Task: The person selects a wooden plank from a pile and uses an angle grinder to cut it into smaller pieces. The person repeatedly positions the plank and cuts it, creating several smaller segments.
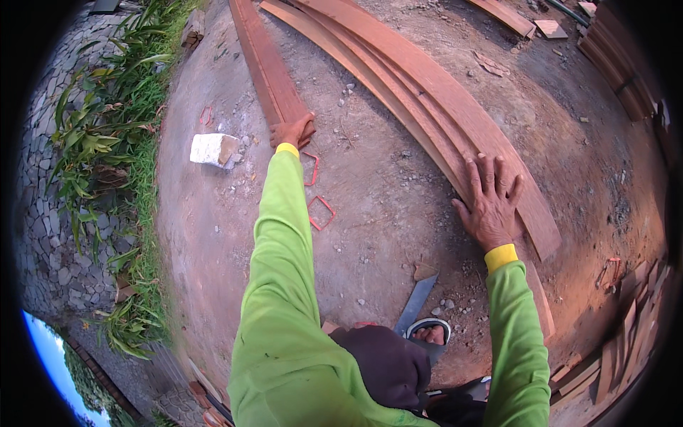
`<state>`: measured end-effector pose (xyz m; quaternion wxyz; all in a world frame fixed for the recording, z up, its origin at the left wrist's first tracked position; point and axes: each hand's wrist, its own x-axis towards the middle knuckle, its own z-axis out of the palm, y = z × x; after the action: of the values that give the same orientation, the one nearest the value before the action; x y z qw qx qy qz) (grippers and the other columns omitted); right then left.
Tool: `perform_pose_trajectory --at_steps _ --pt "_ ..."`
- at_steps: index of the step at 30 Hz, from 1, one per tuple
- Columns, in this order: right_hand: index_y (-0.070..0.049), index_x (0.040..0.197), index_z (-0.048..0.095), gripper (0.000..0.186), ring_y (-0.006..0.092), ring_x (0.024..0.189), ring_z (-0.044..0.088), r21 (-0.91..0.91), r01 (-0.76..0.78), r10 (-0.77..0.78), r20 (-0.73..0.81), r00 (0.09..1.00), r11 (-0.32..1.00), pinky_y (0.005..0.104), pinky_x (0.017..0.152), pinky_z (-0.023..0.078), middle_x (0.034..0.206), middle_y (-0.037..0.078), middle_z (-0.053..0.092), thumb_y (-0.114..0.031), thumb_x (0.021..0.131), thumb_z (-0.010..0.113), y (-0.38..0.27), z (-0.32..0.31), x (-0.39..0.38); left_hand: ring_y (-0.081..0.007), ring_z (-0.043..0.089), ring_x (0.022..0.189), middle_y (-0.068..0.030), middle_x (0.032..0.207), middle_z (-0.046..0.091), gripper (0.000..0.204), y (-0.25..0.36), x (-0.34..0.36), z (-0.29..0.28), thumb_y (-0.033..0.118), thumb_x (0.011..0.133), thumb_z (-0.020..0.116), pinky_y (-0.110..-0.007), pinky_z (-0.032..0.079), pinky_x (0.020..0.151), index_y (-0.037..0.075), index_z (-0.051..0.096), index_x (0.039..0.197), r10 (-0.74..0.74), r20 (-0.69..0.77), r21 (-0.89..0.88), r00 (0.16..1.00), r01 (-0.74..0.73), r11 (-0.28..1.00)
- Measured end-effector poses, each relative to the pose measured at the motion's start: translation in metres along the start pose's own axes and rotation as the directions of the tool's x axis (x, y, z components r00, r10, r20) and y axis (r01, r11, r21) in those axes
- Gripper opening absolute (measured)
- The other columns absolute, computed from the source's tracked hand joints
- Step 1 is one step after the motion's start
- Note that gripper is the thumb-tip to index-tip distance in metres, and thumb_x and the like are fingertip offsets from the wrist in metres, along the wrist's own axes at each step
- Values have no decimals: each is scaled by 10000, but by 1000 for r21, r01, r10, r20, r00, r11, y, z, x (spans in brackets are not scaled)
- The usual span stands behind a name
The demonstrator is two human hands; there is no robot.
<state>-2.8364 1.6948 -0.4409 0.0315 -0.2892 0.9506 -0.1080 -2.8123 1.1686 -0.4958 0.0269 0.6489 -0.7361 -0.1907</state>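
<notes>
My left hand is closed around the near end of a long reddish wooden board at upper middle. To the right, several long boards lie side by side, curved in this lens, and my right hand rests on them with its fingers spread. Red rectangular loops lie on the ground below my left hand. A white-topped block sits to its left. Near my sandalled foot lies a flat grey metal strip.
Plants and grey stone paving border the dirt ground on the left. Dark boards stand at upper right, loose wood pieces are piled at lower right, and short offcuts lie at the top.
</notes>
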Motion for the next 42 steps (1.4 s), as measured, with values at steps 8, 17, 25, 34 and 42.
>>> perform_pose_trajectory --at_steps 8,17,25,34,42 --pt "-213 1539 283 906 327 1504 130 -51 -19 20 21 1000 999 676 1152 72 1596 59 244 -515 796 704 7 2 0 -343 674 905 -226 1076 641 805 23 -21 -6 223 493 874 -398 566 782 -141 530 1123 55 26 -235 998 -47 971" --pt "-222 1525 309 901 333 1485 168 -32 -19 18 -4 1000 999 695 1127 108 1581 55 260 -507 778 724 6 6 -2 -313 698 837 -256 1078 643 717 43 -50 -14 52 526 796 -338 593 756 -127 465 1136 -3 35 -301 999 14 954" --pt "-226 1512 338 870 307 1471 208 7 13 -13 -56 998 1000 677 1120 143 1567 34 293 -527 782 705 -1 6 -1 -281 666 719 -206 946 649 506 30 -111 -21 34 558 763 -356 583 608 -148 576 991 60 182 -480 982 35 877" --pt "-104 1449 422 718 329 1450 254 242 106 -72 -145 987 964 590 1172 154 1522 96 364 -454 856 627 32 -4 -11 -240 662 739 -162 912 606 571 -41 -347 -28 15 621 792 -346 580 600 -63 431 1056 117 491 -598 863 236 765" --pt "-64 1392 446 639 370 1306 424 210 -189 231 -194 953 959 517 1069 333 1397 168 453 -321 854 678 101 -14 -78 -259 521 1134 -215 1207 485 931 -80 -545 -9 260 613 916 -354 438 986 -67 307 1237 252 653 -593 714 276 756"
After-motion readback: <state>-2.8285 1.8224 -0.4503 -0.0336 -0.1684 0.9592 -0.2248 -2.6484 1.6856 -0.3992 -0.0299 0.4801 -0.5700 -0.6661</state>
